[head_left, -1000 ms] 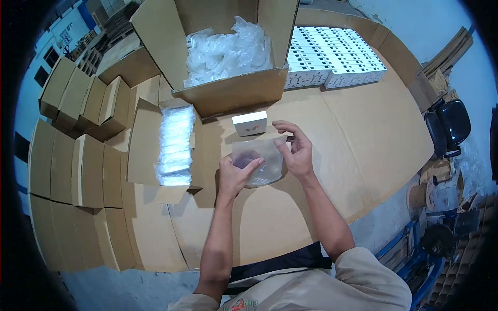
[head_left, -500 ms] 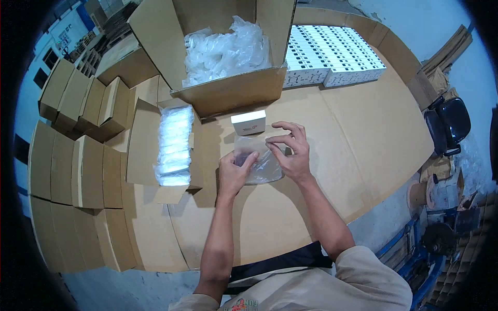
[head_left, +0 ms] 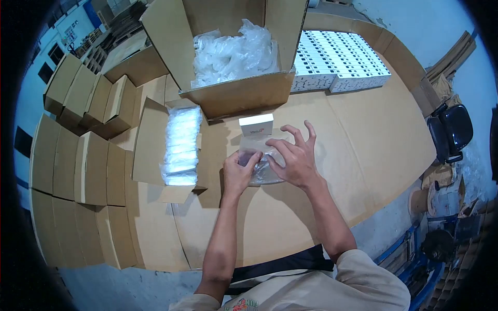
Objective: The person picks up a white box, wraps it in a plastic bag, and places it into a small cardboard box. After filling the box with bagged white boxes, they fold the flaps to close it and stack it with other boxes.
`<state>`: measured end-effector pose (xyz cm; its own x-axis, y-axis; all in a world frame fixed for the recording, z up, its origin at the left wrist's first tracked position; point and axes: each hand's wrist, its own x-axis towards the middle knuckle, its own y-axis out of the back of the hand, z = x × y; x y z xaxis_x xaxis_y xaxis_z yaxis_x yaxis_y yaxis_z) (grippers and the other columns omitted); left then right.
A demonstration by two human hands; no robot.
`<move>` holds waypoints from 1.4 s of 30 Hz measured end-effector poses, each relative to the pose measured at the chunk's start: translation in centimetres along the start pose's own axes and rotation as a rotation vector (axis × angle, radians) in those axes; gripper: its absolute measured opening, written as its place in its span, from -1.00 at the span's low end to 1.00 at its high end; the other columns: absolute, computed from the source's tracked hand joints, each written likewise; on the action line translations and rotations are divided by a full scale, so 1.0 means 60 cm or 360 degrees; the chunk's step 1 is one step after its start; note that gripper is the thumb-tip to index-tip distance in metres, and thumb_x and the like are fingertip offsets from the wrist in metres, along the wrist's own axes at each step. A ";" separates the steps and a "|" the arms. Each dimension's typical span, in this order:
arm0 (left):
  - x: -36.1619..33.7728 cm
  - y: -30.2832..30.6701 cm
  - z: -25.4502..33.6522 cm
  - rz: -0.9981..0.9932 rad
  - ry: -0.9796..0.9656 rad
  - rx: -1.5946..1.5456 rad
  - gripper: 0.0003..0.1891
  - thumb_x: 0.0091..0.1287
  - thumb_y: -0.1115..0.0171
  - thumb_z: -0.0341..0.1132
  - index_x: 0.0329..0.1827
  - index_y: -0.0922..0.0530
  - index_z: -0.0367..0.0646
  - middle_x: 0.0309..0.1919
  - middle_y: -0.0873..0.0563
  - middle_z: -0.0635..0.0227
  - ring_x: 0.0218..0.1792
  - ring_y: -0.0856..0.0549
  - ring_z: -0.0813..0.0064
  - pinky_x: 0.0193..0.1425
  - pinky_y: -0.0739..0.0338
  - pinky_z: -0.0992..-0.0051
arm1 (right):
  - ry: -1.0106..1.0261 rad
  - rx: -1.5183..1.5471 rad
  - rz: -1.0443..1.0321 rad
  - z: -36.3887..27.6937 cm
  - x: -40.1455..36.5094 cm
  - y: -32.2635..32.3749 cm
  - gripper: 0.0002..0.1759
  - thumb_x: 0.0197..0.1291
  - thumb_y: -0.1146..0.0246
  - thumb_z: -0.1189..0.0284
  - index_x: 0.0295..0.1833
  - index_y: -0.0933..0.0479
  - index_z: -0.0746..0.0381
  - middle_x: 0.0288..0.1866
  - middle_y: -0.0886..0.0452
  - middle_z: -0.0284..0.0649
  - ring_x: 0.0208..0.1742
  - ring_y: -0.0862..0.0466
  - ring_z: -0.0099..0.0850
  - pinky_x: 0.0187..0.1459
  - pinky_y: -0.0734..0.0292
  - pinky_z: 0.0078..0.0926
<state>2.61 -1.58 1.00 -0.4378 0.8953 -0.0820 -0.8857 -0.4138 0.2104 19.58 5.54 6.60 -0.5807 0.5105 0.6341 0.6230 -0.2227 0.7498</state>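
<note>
A clear plastic bag is held over the cardboard-covered table by my left hand, its thumb and fingers pinched on the bag's left side. My right hand is at the bag's right side, fingers spread, with the index finger and thumb apart at the plastic. Just beyond the bag a small white box with small red print stands upright, its lower part behind the plastic.
An open carton of loose clear bags stands at the back. Left of my hands, a smaller open carton holds a row of bagged items. White boxes are stacked back right; brown cartons line the left.
My right hand's fingers have spread and lifted, the thumb and index finger parting. My left hand still pinches the bag. The whole view has shifted slightly.
</note>
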 end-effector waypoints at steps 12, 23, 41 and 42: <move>-0.007 0.006 0.003 -0.0071 -0.0101 0.0205 -0.70 0.25 -0.57 -0.33 0.00 -0.78 -0.24 -0.17 -0.88 0.23 -0.14 -0.84 0.45 0.00 -0.69 0.36 | -0.0020 0.0670 -0.0663 0.010 0.048 0.013 -0.77 0.13 -0.45 0.42 -0.10 -0.66 0.23 -0.19 -0.77 -0.16 -0.10 -0.74 -0.06 -0.02 -0.64 -0.15; -0.002 0.013 -0.009 -0.0263 -0.0086 0.0312 -0.63 0.19 -0.62 -0.27 -0.05 -0.75 -0.32 -0.25 -0.86 0.10 -0.21 -0.84 0.37 -0.09 -0.68 0.30 | -0.0074 0.0785 -0.0548 0.005 0.041 -0.007 -0.82 0.22 -0.40 0.43 -0.09 -0.63 0.23 -0.18 -0.77 -0.09 -0.10 -0.76 -0.04 0.02 -0.63 -0.10; 0.002 0.015 -0.006 -0.0279 -0.0125 0.0104 -0.62 0.19 -0.62 -0.42 0.04 -0.71 -0.31 -0.12 -0.83 0.30 -0.15 -0.76 0.52 0.03 -0.68 0.41 | -0.0880 0.1637 0.0218 0.103 0.014 -0.085 -0.74 0.50 -0.20 0.54 0.22 -0.63 0.27 0.14 -0.73 -0.24 0.12 -0.67 -0.50 0.13 -0.56 -0.49; 0.002 0.015 -0.005 -0.0260 -0.0122 0.0124 -0.63 0.19 -0.62 -0.42 0.04 -0.71 -0.30 -0.12 -0.83 0.30 -0.15 -0.76 0.53 0.03 -0.68 0.41 | -0.0807 0.1612 0.0193 0.105 0.014 -0.091 -0.72 0.47 -0.22 0.56 0.24 -0.63 0.25 0.18 -0.71 -0.24 0.12 -0.67 -0.50 0.13 -0.57 -0.48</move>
<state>1.73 -1.90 0.86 -0.2736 0.9607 -0.0473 -0.9280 -0.2507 0.2757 19.03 12.42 1.86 -0.3525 0.8595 0.3701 0.9310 0.3621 0.0458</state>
